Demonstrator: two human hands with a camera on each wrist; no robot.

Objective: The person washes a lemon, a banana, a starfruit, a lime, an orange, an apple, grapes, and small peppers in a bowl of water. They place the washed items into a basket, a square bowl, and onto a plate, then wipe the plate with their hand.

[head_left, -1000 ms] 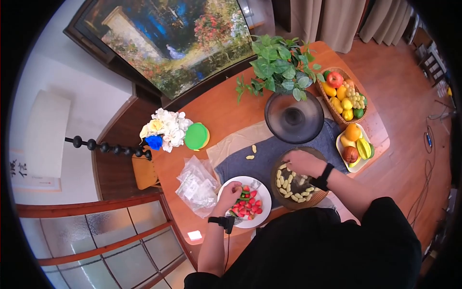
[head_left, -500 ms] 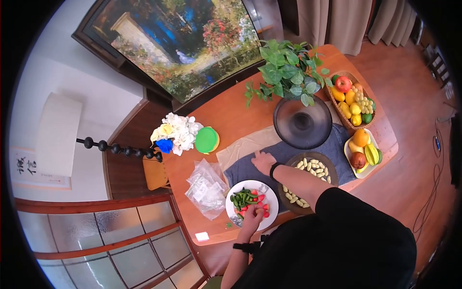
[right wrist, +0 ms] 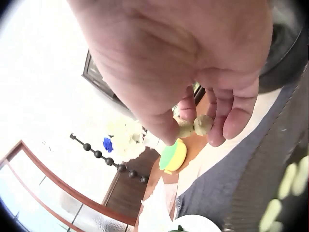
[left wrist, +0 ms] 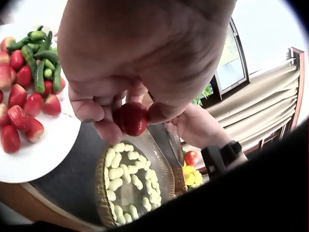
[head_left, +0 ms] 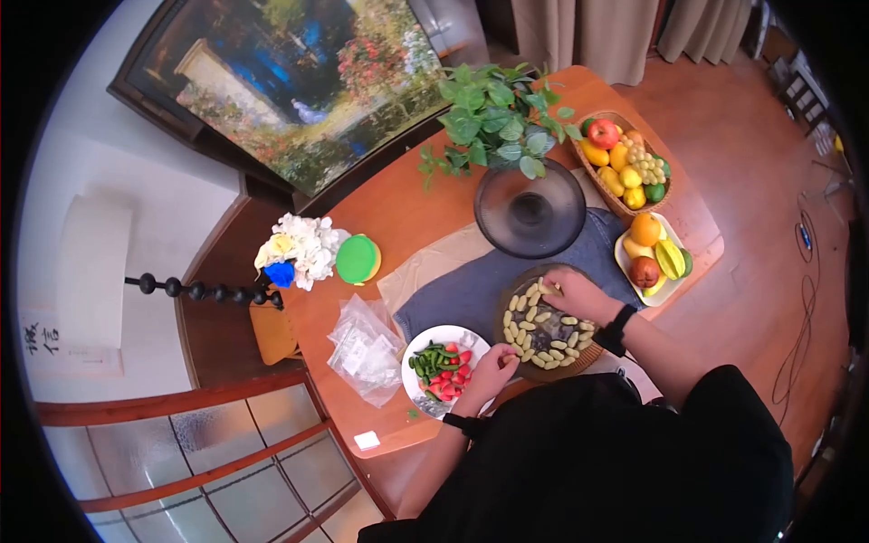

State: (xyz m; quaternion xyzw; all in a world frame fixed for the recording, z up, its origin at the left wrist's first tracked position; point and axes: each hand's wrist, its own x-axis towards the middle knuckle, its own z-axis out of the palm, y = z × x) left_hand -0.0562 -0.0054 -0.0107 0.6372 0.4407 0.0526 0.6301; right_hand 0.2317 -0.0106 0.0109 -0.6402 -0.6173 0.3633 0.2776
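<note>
In the head view my left hand (head_left: 493,369) is between the white plate (head_left: 408,387) and the round brown dish (head_left: 543,338). Its thumb and fingers pinch a smooth red strawberry (left wrist: 134,119). The plate carries green peppers (left wrist: 46,57) and more red strawberries (left wrist: 34,104), some with pale ends. Over the far edge of the dish, my right hand (head_left: 579,297) pinches a pale peanut (right wrist: 203,124) between thumb and fingertips. Peanuts in the shell (left wrist: 116,172) lie around the inside of the dish, leaving its dark middle partly bare.
Beyond the dish stands a dark round lid (head_left: 529,208) on the blue cloth (head_left: 453,294). A fruit basket (head_left: 665,195) and a fruit tray (head_left: 667,288) are to the right. Clear plastic bags (head_left: 365,351), a green-lidded tub (head_left: 358,260) and flowers (head_left: 303,249) occupy the left side.
My right hand reached left onto the cloth, where two peanuts lay, and is back over the dish; those peanuts no longer show there. My left hand left the plate rightward with a strawberry.
</note>
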